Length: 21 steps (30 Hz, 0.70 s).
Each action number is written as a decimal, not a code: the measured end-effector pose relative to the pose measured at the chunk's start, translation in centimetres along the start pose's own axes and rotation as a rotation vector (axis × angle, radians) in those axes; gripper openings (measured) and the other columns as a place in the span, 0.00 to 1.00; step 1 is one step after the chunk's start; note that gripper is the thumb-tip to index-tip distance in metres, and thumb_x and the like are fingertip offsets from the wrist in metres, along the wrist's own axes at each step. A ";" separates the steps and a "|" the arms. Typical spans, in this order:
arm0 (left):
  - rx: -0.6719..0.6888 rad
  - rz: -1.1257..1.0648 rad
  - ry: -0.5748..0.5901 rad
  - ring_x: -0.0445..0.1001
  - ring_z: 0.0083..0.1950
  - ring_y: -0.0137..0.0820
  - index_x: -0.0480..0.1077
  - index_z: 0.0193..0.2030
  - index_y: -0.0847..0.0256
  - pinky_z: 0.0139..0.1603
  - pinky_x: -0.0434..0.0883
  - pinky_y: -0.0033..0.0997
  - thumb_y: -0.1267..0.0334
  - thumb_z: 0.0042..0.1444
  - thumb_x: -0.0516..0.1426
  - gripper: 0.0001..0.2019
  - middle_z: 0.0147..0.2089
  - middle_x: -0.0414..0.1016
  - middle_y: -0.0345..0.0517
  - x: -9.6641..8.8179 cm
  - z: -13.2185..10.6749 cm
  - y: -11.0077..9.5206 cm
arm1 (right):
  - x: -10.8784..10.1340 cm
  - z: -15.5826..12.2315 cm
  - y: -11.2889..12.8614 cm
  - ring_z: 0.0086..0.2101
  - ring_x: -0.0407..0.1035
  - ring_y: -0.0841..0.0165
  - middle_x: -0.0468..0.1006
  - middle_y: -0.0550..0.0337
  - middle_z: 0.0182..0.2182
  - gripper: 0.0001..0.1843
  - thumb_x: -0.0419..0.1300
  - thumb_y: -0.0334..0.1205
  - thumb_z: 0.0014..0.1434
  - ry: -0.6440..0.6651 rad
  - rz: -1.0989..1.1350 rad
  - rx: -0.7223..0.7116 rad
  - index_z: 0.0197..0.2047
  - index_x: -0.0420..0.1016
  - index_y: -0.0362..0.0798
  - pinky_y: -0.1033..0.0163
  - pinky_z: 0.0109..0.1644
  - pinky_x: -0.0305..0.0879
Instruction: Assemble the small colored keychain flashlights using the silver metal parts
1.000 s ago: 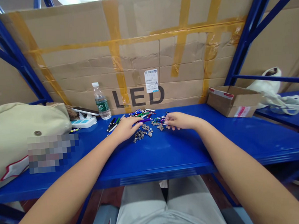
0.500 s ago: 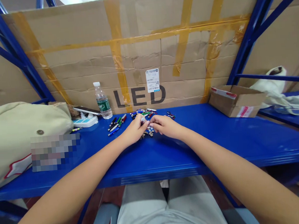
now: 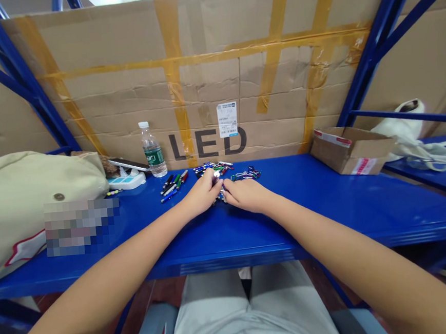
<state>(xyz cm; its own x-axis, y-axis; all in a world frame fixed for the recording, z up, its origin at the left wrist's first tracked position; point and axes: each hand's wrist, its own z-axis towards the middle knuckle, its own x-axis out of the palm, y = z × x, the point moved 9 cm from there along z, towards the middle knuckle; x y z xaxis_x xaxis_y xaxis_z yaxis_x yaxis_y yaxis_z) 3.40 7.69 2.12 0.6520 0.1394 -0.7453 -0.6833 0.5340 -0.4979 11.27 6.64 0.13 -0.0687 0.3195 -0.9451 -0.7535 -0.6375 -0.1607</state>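
My left hand (image 3: pixel 203 191) and my right hand (image 3: pixel 247 193) meet over the middle of the blue table. The left fingers are closed round a small tube with a shiny silver end (image 3: pixel 217 174). Pinched together right beside it are my right fingertips; what they hold, if anything, is too small and hidden to name. Under both hands lie small round metal pieces (image 3: pixel 220 198), mostly covered. Several coloured metallic tubes (image 3: pixel 174 185) lie left of the left hand. Behind the hands is a pile of similar tubes (image 3: pixel 223 165), and small coloured clips (image 3: pixel 250 173) lie beyond the right hand.
On the blue table (image 3: pixel 327 215), a water bottle (image 3: pixel 153 151), a white power strip (image 3: pixel 128 180) and a phone (image 3: pixel 129 164) stand back left, by a cream bag (image 3: pixel 35 187). An open cardboard box (image 3: pixel 353 151) sits at right. A large cardboard sheet (image 3: pixel 216 85) closes the back.
My right hand has turned over somewhat and lowered, its fingers curling in closer to the left hand. More of the clips behind it now show. The left hand has barely moved.
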 end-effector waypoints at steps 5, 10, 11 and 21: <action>-0.048 0.148 0.087 0.67 0.32 0.35 0.53 0.33 0.58 0.32 0.60 0.32 0.54 0.61 0.46 0.11 0.28 0.66 0.41 -0.1 0.1 1.6 | -0.9 0.0 -2.7 0.35 0.73 0.57 0.78 0.47 0.36 0.16 0.40 0.43 0.65 -0.036 0.013 0.188 0.45 0.63 0.44 0.60 0.35 0.59; -0.022 0.315 0.185 0.69 0.31 0.38 0.58 0.36 0.58 0.30 0.59 0.32 0.54 0.60 0.47 0.10 0.29 0.69 0.45 0.5 -0.3 1.7 | -1.9 -0.2 -3.5 0.35 0.73 0.58 0.78 0.48 0.35 0.14 0.40 0.42 0.65 -0.083 0.049 0.264 0.45 0.61 0.45 0.62 0.33 0.57; -0.001 0.324 0.187 0.69 0.32 0.39 0.58 0.36 0.59 0.30 0.60 0.32 0.54 0.60 0.47 0.10 0.29 0.69 0.45 0.6 -0.4 1.3 | -1.9 -0.2 -3.3 0.35 0.73 0.58 0.78 0.48 0.35 0.14 0.40 0.43 0.65 -0.079 0.051 0.253 0.45 0.61 0.45 0.62 0.33 0.57; 0.023 -0.017 0.069 0.69 0.45 0.36 0.64 0.48 0.62 0.46 0.65 0.35 0.52 0.62 0.46 0.17 0.47 0.72 0.47 -2.2 0.4 1.2 | -0.6 0.0 -2.0 0.32 0.71 0.62 0.77 0.52 0.34 0.15 0.40 0.45 0.66 -0.015 0.108 0.082 0.44 0.61 0.46 0.63 0.32 0.54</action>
<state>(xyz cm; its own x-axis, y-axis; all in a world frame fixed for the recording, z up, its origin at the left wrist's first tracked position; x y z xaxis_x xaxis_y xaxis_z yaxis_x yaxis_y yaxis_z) 1.23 8.39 3.36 0.6386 0.0724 -0.7661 -0.6639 0.5553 -0.5010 12.81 7.73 0.98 -0.1612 0.2630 -0.9512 -0.7922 -0.6093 -0.0342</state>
